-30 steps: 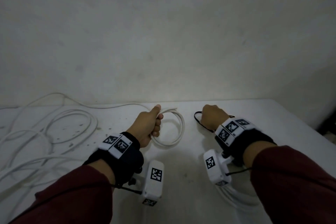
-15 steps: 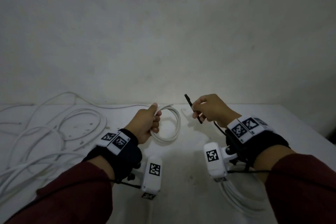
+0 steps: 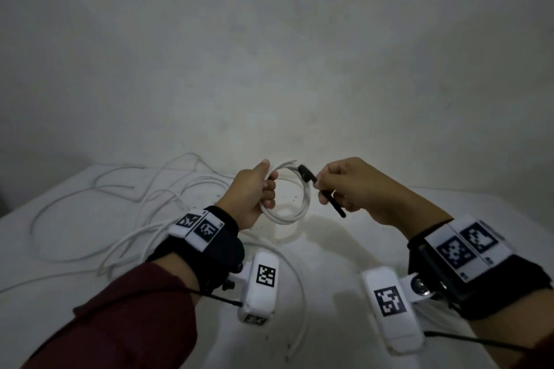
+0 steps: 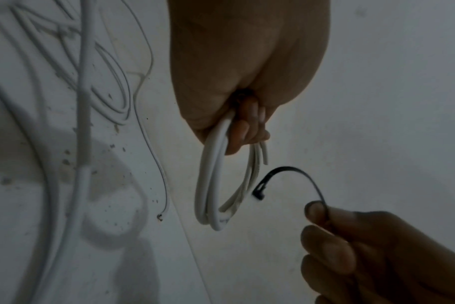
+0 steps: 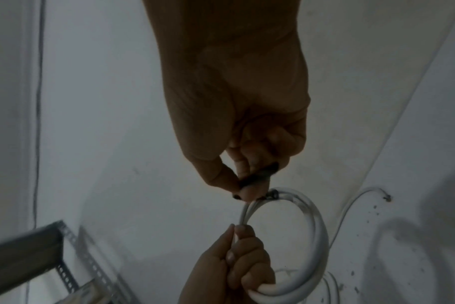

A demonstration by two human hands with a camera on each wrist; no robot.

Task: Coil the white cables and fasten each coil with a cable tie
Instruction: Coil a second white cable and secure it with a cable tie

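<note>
Flat white counter (image 3: pixel 344 252), speckled with dark specks, butted against a plain grey-white plaster wall (image 3: pixel 269 54); dim light, hard shadows. Loose white round cables (image 3: pixel 99 231) sprawled over the counter left of the coil; one more strand (image 3: pixel 299 287) curving on the counter below the coil, between the wrists. Grey perforated-angle metal shelf frame (image 5: pixel 65 267) at the lower left of the right wrist view, blurred.

Small coil of white round cable (image 3: pixel 295 204) held up off the counter, roughly centre. Left hand (image 3: pixel 251 198) fisted round the coil's left side, thumb on top, cable end poking out right of the thumb. Right hand (image 3: pixel 359 189) just right of the coil, thumb and forefinger pinching a thin black plastic cable tie (image 3: pixel 317 186); tie head against the coil's upper right edge, tail pointing down-right out of the fingers. In the left wrist view the tie (image 4: pixel 296 174) arches from the fingertips to the coil (image 4: pixel 216 185).

Versus 0.5 s ago: right hand moved left to the coil, tie now touching it instead of held clear. Coil lifted higher. Left hand grip unchanged. Versus 1.0 s ago: right hand up off the counter.
</note>
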